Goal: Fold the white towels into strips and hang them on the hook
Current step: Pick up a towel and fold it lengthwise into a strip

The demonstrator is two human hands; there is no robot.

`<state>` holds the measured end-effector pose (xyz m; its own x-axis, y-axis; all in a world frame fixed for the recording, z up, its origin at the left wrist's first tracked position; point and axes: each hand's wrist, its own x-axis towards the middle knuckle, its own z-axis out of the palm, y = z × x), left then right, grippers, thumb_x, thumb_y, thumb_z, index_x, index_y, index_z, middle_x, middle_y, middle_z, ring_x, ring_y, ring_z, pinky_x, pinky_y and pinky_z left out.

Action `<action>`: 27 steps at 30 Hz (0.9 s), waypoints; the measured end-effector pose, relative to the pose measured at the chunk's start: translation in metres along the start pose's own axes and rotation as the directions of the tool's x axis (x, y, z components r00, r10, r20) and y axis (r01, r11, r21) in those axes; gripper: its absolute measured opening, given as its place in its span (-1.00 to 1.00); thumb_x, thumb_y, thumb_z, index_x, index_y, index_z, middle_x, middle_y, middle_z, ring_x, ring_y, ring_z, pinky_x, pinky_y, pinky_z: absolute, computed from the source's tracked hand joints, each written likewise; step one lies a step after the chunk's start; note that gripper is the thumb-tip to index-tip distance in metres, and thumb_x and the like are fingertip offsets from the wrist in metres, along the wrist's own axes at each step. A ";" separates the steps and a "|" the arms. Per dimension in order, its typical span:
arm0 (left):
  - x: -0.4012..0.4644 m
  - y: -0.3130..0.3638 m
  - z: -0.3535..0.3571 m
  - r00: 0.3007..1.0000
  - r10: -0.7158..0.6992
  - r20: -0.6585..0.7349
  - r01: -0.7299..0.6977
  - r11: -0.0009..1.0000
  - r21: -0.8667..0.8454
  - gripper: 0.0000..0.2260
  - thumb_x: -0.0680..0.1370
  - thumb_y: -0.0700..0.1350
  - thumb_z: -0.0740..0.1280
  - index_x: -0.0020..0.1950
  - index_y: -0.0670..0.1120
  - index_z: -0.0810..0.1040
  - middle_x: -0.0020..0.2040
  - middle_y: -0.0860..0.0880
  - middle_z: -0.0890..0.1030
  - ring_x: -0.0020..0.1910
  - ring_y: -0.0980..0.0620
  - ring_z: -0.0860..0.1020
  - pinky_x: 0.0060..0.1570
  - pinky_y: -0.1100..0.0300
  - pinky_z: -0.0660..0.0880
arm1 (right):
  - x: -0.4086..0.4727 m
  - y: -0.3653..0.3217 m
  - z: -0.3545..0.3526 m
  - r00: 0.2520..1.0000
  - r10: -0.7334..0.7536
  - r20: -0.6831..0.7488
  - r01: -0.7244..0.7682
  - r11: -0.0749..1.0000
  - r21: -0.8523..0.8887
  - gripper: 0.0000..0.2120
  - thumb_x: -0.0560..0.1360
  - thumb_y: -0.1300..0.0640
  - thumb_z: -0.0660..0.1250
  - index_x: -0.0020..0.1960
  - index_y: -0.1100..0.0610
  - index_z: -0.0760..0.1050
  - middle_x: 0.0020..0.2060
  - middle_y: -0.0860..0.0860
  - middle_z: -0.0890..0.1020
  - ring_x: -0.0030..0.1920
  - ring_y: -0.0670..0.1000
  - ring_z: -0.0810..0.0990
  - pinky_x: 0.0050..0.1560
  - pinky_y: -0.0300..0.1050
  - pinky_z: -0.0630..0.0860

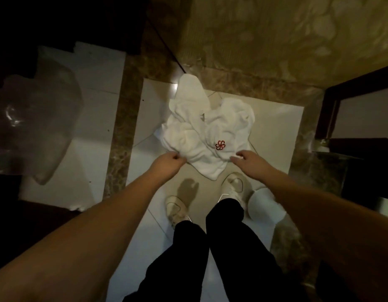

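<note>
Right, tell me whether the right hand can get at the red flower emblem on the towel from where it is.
Probably yes. The right hand pinches the white towel's edge just beside the red emblem, which faces up with nothing over it.

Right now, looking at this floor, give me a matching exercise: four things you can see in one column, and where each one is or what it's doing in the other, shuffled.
Things:
1. left hand
2. red emblem
3. clear plastic bag
4. shoes

Places or states:
A. far left, on the floor
B. stitched on the white towel
C. below the towel, under black trousers
D. pinching the towel's near left edge

Pairs: 1-D, 2-B, 3-A, 4-C
</note>
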<state>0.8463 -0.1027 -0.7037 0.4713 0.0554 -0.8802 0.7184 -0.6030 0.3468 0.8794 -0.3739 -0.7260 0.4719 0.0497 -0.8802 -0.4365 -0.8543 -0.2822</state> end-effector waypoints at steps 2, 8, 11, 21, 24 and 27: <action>0.031 0.002 0.005 1.000 -0.003 -0.020 0.003 1.000 0.030 -0.68 0.61 0.10 0.29 0.16 -0.13 0.58 0.03 -0.09 0.59 -0.01 -0.08 0.53 -0.10 0.12 0.37 | 0.036 -0.008 -0.005 0.999 -0.050 0.010 0.050 0.997 -0.061 -0.41 0.58 -0.17 0.34 0.47 0.18 0.42 0.46 0.16 0.45 0.42 0.15 0.44 0.26 -0.16 0.30; 0.156 0.023 0.039 0.996 0.058 -0.065 -0.058 0.998 -0.004 -0.71 0.57 0.04 0.39 0.18 -0.12 0.59 0.03 -0.06 0.60 -0.01 -0.06 0.55 -0.14 0.15 0.40 | 0.170 -0.036 -0.016 0.965 -0.253 -0.073 0.224 0.934 -0.277 -0.23 0.48 -0.14 0.48 0.55 0.13 0.28 0.51 0.16 0.34 0.47 0.21 0.34 0.46 0.15 0.31; 0.198 0.033 0.059 0.996 0.077 -0.054 -0.086 0.978 -0.189 -0.50 0.55 0.03 0.44 0.44 -0.09 0.44 0.28 -0.04 0.55 0.15 0.01 0.51 0.00 0.23 0.39 | 0.213 -0.049 -0.015 0.943 -0.332 -0.035 0.304 0.897 -0.322 -0.09 0.46 -0.17 0.49 0.62 0.13 0.13 0.59 0.15 0.21 0.55 0.18 0.22 0.52 0.04 0.19; 0.187 0.042 0.092 0.994 0.104 -0.015 -0.100 0.902 -0.420 -0.66 0.63 -0.11 0.31 0.40 -0.11 0.52 0.25 -0.06 0.62 0.20 -0.04 0.57 0.21 0.10 0.51 | 0.190 -0.033 -0.018 0.981 -0.195 0.023 0.196 0.977 -0.085 -0.38 0.66 -0.30 0.03 0.54 0.08 0.34 0.51 0.13 0.40 0.47 0.15 0.38 0.40 -0.08 0.23; 0.146 0.049 0.073 0.988 0.157 0.005 -0.137 0.880 -0.454 -0.73 0.64 -0.13 0.30 0.32 -0.13 0.58 0.18 -0.09 0.66 0.18 -0.07 0.60 0.25 0.04 0.51 | 0.148 -0.039 -0.035 0.991 -0.132 0.030 0.131 0.991 0.027 -0.38 0.66 -0.32 -0.02 0.44 0.06 0.48 0.40 0.12 0.51 0.35 0.15 0.47 0.35 -0.04 0.30; 0.094 0.057 0.045 0.976 0.212 0.051 -0.159 0.852 -0.499 -0.86 0.65 -0.16 0.28 0.10 -0.04 0.63 -0.07 -0.01 0.67 -0.06 0.02 0.59 -0.02 0.16 0.53 | 0.098 -0.053 -0.051 0.989 -0.126 0.083 0.109 0.977 0.182 -0.50 0.67 -0.28 0.01 0.21 -0.01 0.60 0.02 0.01 0.63 0.01 0.05 0.55 0.04 -0.12 0.46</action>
<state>0.9084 -0.1677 -0.7813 0.5863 -0.1139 -0.8021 0.7924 -0.1256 0.5970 0.9878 -0.3504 -0.7780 0.4575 0.1997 -0.8665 -0.5143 -0.7355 -0.4411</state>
